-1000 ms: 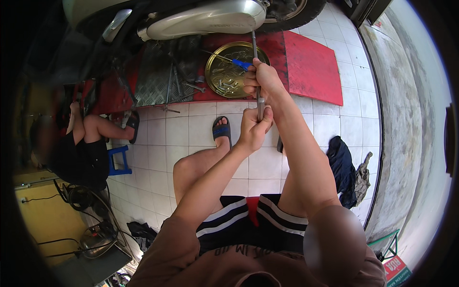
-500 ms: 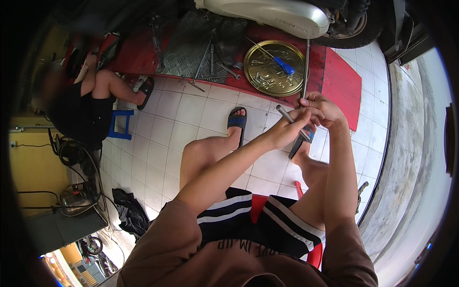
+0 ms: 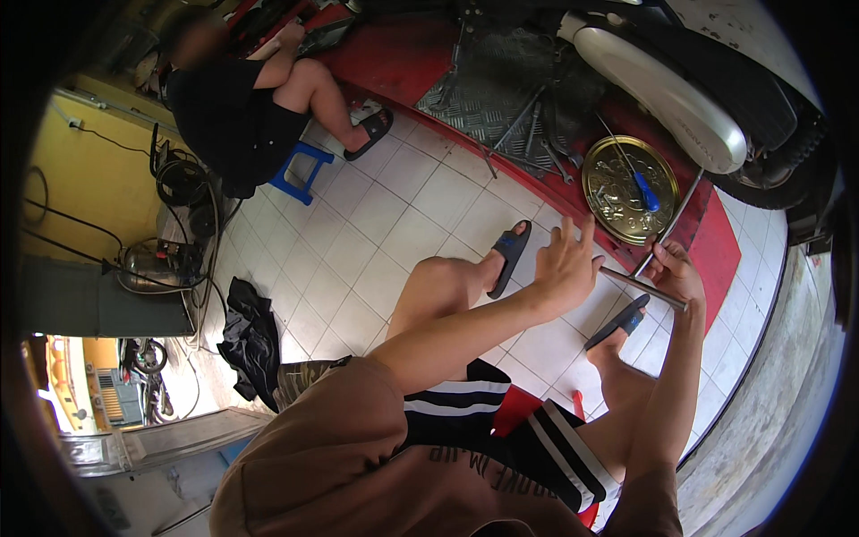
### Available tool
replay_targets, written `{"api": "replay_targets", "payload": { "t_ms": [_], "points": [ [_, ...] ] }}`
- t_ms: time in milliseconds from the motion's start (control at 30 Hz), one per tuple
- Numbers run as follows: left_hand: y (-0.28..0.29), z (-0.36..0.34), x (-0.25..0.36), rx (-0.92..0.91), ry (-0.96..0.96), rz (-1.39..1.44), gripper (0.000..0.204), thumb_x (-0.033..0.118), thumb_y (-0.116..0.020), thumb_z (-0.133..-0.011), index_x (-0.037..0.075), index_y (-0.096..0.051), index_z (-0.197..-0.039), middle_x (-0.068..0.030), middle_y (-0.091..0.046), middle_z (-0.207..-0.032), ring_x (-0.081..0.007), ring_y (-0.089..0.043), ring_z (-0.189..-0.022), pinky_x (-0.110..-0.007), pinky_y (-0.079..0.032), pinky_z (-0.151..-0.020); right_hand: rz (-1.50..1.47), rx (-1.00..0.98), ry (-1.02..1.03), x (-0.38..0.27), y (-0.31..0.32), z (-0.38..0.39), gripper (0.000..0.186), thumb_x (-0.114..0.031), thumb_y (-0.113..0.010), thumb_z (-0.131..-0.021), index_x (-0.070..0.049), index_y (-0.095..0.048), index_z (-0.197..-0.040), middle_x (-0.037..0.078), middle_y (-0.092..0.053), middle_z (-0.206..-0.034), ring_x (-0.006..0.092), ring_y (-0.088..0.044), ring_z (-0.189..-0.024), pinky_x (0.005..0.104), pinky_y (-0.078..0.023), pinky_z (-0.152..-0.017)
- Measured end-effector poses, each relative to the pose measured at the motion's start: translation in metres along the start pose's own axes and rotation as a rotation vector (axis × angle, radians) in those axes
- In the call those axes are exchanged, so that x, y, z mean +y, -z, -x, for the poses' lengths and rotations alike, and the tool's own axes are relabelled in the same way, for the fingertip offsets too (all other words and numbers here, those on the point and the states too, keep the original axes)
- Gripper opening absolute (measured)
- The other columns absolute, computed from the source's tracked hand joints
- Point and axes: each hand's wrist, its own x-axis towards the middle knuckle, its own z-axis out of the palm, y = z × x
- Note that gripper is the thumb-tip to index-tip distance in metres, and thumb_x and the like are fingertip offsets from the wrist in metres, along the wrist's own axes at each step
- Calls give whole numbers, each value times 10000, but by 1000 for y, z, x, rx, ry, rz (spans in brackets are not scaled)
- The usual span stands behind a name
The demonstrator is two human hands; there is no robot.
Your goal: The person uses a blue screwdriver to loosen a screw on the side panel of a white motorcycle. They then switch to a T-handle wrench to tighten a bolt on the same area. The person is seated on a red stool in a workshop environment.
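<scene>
Right hand (image 3: 673, 273) gripping T-handle wrench (image 3: 658, 259) just before round tray (image 3: 630, 189). Left hand (image 3: 564, 267) hovering left of wrench, fingers spreading. Screwdriver (image 3: 641, 185) lying in tray. Scooter (image 3: 680, 85) standing behind tray. Second person (image 3: 259, 98) sitting far left on stool (image 3: 300, 170).

The floor tiles (image 3: 403, 224) are off-white with thin dark grout lines. At the upper middle of the frame runs a red platform (image 3: 394, 63), and on it lies a dark grey checker-plate sheet (image 3: 488, 94) with a raised diamond pattern. To the upper right sits a round brass-gold tray (image 3: 617, 192) holding a screwdriver with a blue handle (image 3: 646, 191). The T-shaped wrench (image 3: 658, 255) is bare silver metal. The sandals (image 3: 508, 258) are black with a blue trim. Shorts (image 3: 488, 425) at the lower middle are black with white stripes. At the upper left stands a small blue stool (image 3: 300, 170) against a yellow wall (image 3: 85, 174).
</scene>
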Motion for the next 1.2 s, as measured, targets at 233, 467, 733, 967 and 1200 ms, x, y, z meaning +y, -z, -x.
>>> {"api": "replay_targets", "payload": {
  "t_ms": [233, 467, 733, 967, 1200],
  "points": [
    [-12, 10, 31, -310, -435, 358, 596, 141, -621, -856, 106, -428, -1419, -206, -649, -1021, -404, -638, -796, -485, -527, -700, -58, 72, 88, -2, -1, -8, 190, -239, -565, -978, -52, -598, -967, -59, -404, -621, 63, -434, -621, 202, -342, -545],
    [-10, 25, 42, -169, -73, 289, 797, 199, -618, -879, -70, -158, -1472, -114, -629, -580, -317, -629, -511, -413, -500, -508, -85, 113, 78, -7, -10, -13, 203, -198, -570, -978, -13, -621, -915, -46, -399, -619, 108, -399, -644, 255, -386, -667],
    [-59, 21, 22, -210, -167, 323, 319, 257, -514, -987, 14, -675, -859, -130, -610, -559, -290, -629, -534, -408, -462, -527, -218, 183, 43, -7, -11, 2, 198, -237, -604, -961, -43, -631, -933, -56, -417, -651, 83, -416, -654, 231, -400, -656],
    [-42, 15, 37, -399, -271, 578, 282, 203, -526, -983, -28, -655, -1082, -57, -552, -531, -153, -534, -465, -304, -419, -488, 117, -153, -62, 7, -11, 7, 228, -248, -703, -886, -40, -649, -962, -44, -567, -807, 31, -441, -680, 179, -354, -603],
    [-37, 36, 39, -290, 264, 1117, 696, 252, -421, -998, 73, -29, -1544, -32, -519, -730, -65, -390, -500, -197, -294, -436, 89, -59, 2, 2, -8, 11, 252, -271, -712, -877, -23, -670, -896, -31, -531, -651, 53, -414, -595, 207, -296, -546]
  ]
}}
